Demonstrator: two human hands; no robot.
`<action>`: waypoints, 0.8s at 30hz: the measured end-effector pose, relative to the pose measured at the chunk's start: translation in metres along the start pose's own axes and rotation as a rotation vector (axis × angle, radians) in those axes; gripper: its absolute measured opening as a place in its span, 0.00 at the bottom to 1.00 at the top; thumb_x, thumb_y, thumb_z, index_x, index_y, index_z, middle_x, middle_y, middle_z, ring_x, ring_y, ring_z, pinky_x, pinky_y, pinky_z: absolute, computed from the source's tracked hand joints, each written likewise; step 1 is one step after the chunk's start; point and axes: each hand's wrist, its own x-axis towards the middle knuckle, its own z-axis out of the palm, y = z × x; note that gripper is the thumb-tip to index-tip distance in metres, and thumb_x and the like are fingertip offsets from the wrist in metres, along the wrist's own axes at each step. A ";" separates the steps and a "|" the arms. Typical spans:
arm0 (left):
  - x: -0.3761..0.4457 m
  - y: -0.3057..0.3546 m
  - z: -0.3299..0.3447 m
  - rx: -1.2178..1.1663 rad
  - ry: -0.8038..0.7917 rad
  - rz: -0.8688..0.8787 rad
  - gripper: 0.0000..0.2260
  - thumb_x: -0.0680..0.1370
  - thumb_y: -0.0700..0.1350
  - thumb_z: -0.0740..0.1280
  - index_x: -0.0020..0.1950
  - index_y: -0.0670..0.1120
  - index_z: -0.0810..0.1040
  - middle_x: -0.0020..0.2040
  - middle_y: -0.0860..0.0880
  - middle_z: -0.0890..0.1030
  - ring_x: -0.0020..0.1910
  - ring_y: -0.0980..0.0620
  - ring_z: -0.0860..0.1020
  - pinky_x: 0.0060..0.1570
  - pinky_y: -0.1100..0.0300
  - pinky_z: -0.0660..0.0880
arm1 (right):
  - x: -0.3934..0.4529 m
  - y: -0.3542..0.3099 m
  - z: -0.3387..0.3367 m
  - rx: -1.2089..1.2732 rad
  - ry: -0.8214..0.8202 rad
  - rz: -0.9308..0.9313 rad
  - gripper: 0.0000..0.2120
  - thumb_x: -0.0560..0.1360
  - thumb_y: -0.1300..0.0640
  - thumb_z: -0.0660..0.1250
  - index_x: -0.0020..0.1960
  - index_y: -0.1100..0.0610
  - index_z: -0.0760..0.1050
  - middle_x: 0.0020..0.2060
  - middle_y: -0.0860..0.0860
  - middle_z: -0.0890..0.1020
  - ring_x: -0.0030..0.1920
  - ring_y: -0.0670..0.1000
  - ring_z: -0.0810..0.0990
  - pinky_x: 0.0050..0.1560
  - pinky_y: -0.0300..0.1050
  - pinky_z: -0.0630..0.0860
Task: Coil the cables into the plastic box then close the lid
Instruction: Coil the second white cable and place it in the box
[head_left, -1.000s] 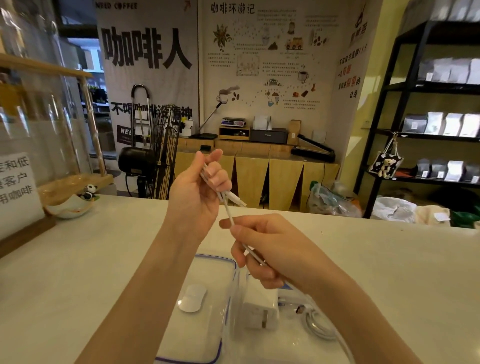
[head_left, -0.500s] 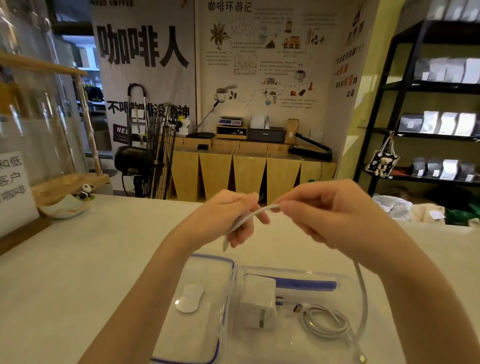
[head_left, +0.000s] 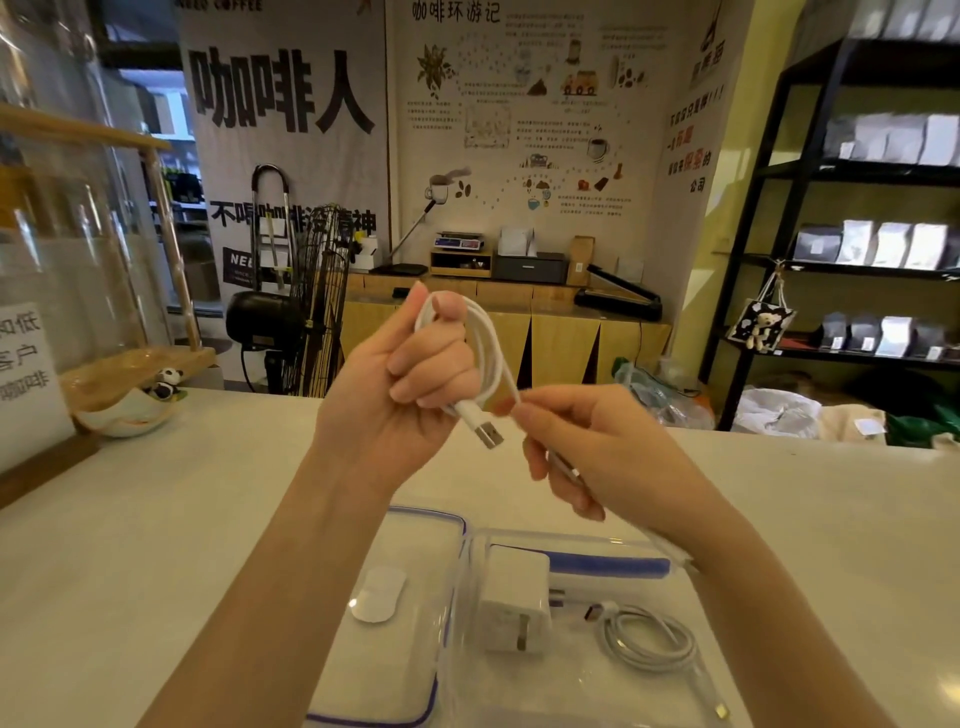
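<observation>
My left hand is raised above the counter and grips loops of a white USB cable, whose metal plug sticks out below the fingers. My right hand pinches the same cable's free end just to the right. Below them the clear plastic box stands open on the counter. It holds a white charger plug and a second coiled white cable. The clear lid with a blue seal lies flat to the box's left.
A pale counter spreads around the box. At the far left stand a glass display case, a paper sign and a small bowl. A fan, wooden cabinets and black shelves are beyond the counter's far edge.
The cable went from one stretched strand between my hands to several loops gathered in my left hand. My right hand dropped lower and now holds the tail end.
</observation>
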 end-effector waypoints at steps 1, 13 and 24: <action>-0.001 0.002 -0.002 0.004 0.023 0.040 0.19 0.80 0.50 0.49 0.46 0.37 0.71 0.25 0.44 0.67 0.25 0.52 0.63 0.29 0.61 0.62 | 0.000 0.001 0.004 -0.057 -0.045 0.028 0.09 0.77 0.56 0.59 0.51 0.54 0.78 0.25 0.49 0.75 0.19 0.43 0.67 0.18 0.35 0.65; 0.002 -0.003 -0.016 0.949 0.670 0.341 0.19 0.80 0.51 0.48 0.42 0.41 0.73 0.21 0.53 0.68 0.19 0.58 0.64 0.22 0.67 0.64 | -0.018 -0.023 0.023 -0.722 -0.125 -0.140 0.14 0.79 0.51 0.53 0.56 0.54 0.75 0.34 0.46 0.74 0.32 0.42 0.69 0.32 0.35 0.65; 0.006 -0.029 -0.001 1.362 0.363 -0.363 0.21 0.78 0.52 0.52 0.36 0.42 0.77 0.19 0.51 0.74 0.18 0.56 0.72 0.21 0.67 0.69 | -0.012 -0.011 -0.028 -0.623 0.236 -0.687 0.08 0.68 0.50 0.67 0.41 0.53 0.82 0.29 0.43 0.79 0.28 0.40 0.75 0.31 0.33 0.74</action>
